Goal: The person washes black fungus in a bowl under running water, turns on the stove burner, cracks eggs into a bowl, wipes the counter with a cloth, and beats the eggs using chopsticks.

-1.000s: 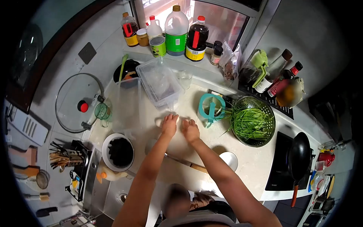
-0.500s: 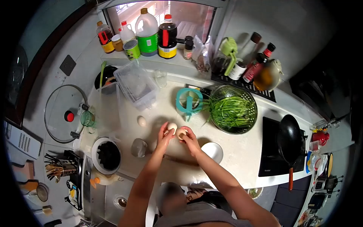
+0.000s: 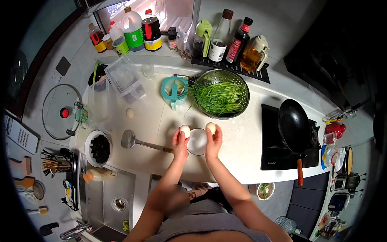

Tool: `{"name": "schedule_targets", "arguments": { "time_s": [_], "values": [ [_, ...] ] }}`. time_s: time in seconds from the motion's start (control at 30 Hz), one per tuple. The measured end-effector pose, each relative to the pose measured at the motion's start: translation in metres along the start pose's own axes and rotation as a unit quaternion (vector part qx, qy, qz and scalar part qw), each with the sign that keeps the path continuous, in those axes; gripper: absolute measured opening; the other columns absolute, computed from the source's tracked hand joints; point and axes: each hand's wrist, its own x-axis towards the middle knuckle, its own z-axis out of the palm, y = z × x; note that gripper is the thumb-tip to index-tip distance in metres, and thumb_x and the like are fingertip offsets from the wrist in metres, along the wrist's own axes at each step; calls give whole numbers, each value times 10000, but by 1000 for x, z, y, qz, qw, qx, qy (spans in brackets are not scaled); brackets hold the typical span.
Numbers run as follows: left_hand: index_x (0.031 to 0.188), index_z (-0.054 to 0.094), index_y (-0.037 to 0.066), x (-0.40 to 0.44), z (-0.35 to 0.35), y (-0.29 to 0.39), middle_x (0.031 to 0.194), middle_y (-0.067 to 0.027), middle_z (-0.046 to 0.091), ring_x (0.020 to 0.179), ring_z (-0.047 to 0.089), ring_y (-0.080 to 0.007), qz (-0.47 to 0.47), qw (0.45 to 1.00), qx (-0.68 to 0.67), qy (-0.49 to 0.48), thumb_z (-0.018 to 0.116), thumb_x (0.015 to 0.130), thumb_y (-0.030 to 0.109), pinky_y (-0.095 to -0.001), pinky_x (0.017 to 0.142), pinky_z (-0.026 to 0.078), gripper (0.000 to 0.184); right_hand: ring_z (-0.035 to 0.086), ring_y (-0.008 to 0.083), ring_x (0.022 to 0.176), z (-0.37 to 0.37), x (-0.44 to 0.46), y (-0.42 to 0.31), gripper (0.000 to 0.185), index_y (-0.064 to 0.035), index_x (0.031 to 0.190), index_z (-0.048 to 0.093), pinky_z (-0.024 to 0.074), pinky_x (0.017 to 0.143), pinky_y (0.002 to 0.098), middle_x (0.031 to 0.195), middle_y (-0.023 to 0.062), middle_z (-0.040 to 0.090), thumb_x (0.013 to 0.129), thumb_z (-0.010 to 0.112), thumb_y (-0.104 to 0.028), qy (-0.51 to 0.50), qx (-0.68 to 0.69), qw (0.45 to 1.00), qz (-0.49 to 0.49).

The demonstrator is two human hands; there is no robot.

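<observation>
An egg (image 3: 185,130) is gripped in my left hand (image 3: 180,146), at the left rim of a white bowl (image 3: 197,142). On the bowl's right side, my right hand (image 3: 214,143) has its fingers wrapped round another egg (image 3: 211,128). Both eggs look whole and do not touch each other. A third egg (image 3: 130,113) lies on the counter further left. The metal spatula (image 3: 129,139) rests left of the bowl, its handle reaching toward my left wrist.
Behind the bowl stand a teal-lidded jug (image 3: 174,89) and a colander (image 3: 246,96) of green stalks. A black wok (image 3: 293,125) sits on the stove at right. At left are a bowl of black pieces (image 3: 99,148), clear plastic containers (image 3: 125,76) and the sink (image 3: 109,193).
The view has swung to the right. Both hands, each with an egg, have moved from close together to either side of the white bowl. The spatula's head now shows fully.
</observation>
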Motion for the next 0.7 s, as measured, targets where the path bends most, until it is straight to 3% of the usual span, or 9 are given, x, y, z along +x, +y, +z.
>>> {"name": "schedule_targets", "arguments": {
  "time_s": [0.03, 0.07, 0.23, 0.43, 0.5, 0.63, 0.7],
  "values": [
    [1143, 461, 83, -6, 9, -10, 1086, -42, 527, 992, 504, -128, 17, 1000, 1, 4, 512, 874, 209, -281, 796, 432, 301, 506, 128, 946, 1, -4, 7, 392, 7, 1172, 433, 394, 832, 239, 1078, 77, 529, 823, 579, -95, -42, 0, 999, -3],
    [1149, 455, 81, -10, 15, -16, 1093, -44, 521, 990, 505, -129, 34, 999, 1, 8, 512, 874, 208, -282, 800, 431, 308, 504, 137, 963, -3, -8, 22, 399, 11, 1177, 430, 389, 847, 247, 1085, 83, 529, 822, 580, -97, -99, -59, 992, 55],
    [1167, 433, 86, -20, 9, -9, 1126, -38, 492, 1003, 491, -135, -27, 999, 5, 33, 511, 875, 204, -285, 820, 422, 324, 525, 118, 912, -14, -6, 7, 375, 29, 1134, 460, 401, 814, 231, 1001, 70, 571, 813, 593, -111, -54, 42, 987, 148],
    [1164, 435, 127, -24, 20, -12, 1092, -35, 517, 991, 501, -146, -16, 1000, 9, 20, 521, 866, 225, -291, 823, 417, 324, 509, 74, 800, -17, -6, 12, 342, 7, 1099, 513, 398, 727, 195, 921, 28, 588, 815, 598, -164, -98, 9, 981, 168],
    [1150, 440, 124, -21, 13, -6, 1091, -38, 517, 1000, 500, -166, -69, 997, -16, 10, 526, 853, 244, -291, 824, 416, 332, 524, 75, 783, -21, -1, 8, 308, -39, 1052, 559, 411, 677, 199, 916, 28, 594, 832, 568, -255, -104, -6, 974, 202],
    [1071, 490, 109, -6, -3, 13, 1032, -56, 537, 909, 551, -205, -161, 987, -5, -26, 522, 818, 271, -296, 770, 444, 303, 549, 98, 702, -38, 19, 3, 262, -74, 993, 573, 426, 591, 192, 868, 32, 592, 836, 548, -282, -155, 13, 927, 342],
    [1031, 522, 78, -3, 6, 28, 954, -63, 559, 839, 576, -202, -182, 979, 89, -34, 586, 783, 242, -308, 737, 463, 304, 544, 92, 697, -40, 21, -4, 250, -83, 983, 568, 421, 590, 189, 844, 28, 590, 835, 552, -283, -181, -52, 933, 306]
  ]
}}
